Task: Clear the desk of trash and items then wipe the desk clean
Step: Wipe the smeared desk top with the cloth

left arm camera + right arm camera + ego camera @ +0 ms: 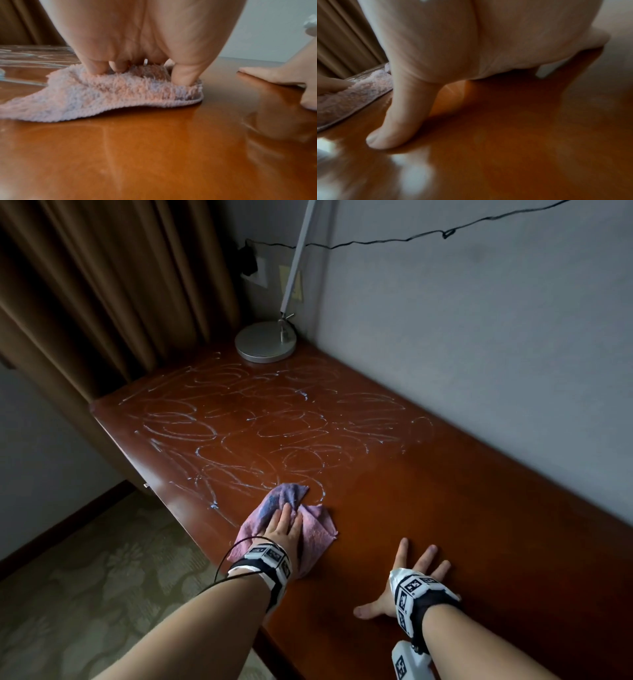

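A purple-pink fluffy cloth (308,529) lies near the front edge of the red-brown wooden desk (462,491). My left hand (282,525) presses down on it, fingers pointing away from me. In the left wrist view the fingertips (96,69) and thumb dig into the cloth (102,97), which bunches up between them. White swirling streaks (239,422) cover the desk's left half beyond the cloth. My right hand (411,577) rests flat on bare wood to the cloth's right, fingers spread, holding nothing. Its thumb (397,121) touches the desk beside the cloth's edge (351,97).
A silver lamp base (265,341) with a slanted arm stands in the far corner by the grey wall (479,337). Brown curtains (102,285) hang at the desk's left end. A black cable (376,241) runs along the wall. Carpeted floor (85,577) lies lower left.
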A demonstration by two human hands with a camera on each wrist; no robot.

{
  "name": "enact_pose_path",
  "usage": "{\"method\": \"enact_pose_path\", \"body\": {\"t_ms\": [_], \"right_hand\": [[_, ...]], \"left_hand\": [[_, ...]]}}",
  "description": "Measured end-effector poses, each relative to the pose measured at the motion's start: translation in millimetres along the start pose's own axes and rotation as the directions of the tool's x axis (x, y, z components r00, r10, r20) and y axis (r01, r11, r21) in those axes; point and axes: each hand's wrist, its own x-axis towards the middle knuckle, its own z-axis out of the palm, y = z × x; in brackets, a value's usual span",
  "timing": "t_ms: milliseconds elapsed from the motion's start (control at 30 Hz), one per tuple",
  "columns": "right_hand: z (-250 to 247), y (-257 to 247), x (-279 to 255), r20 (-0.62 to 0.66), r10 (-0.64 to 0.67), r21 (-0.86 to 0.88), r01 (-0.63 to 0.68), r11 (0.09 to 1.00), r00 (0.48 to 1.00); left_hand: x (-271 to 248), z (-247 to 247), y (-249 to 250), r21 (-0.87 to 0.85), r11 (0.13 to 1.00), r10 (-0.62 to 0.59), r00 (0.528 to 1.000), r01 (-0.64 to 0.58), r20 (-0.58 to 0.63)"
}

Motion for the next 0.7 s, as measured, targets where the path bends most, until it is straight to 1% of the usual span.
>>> {"method": "enact_pose_path", "body": {"t_ms": [67, 167, 233, 367, 500, 600, 700], "right_hand": [[-1, 1, -3, -0.016, -0.008, 0.002, 0.008, 1.0, 1.0], [-3, 1, -5, -0.004, -0.018, 0.009, 0.018, 1.0, 1.0], [-3, 1, -4, -0.006, -0.009, 0.009, 0.009, 1.0, 1.0], [0, -2, 5, -0.002, 0.015, 0.002, -0.015, 1.0, 1.0], [8, -4, 11, -0.052, 0.051, -0.015, -0.052, 0.999, 0.997], [9, -4, 5, -0.085, 0.04, -0.021, -0.042, 0.999, 0.996], [6, -3, 0, -0.075, 0.03, -0.02, -0.032, 0.999, 0.997]], "left_hand": [[-6, 3, 5, 0.0, 1.0, 0.02, 1.0, -0.02, -0.008], [-21, 18, 10, 0.015, 0.997, 0.074, 0.997, -0.074, -0.003], [-22, 22, 12, 0.017, 0.997, 0.08, 0.997, -0.081, 0.007], [-3, 2, 18, 0.033, 0.995, 0.089, 0.995, -0.091, 0.045], [23, -23, 35, -0.006, 0.996, 0.09, 0.996, -0.09, 0.017], [20, -25, 41, -0.007, 0.996, 0.087, 0.996, -0.086, 0.026], [5, -18, 39, 0.012, 0.994, 0.104, 0.99, -0.105, 0.095]]}}
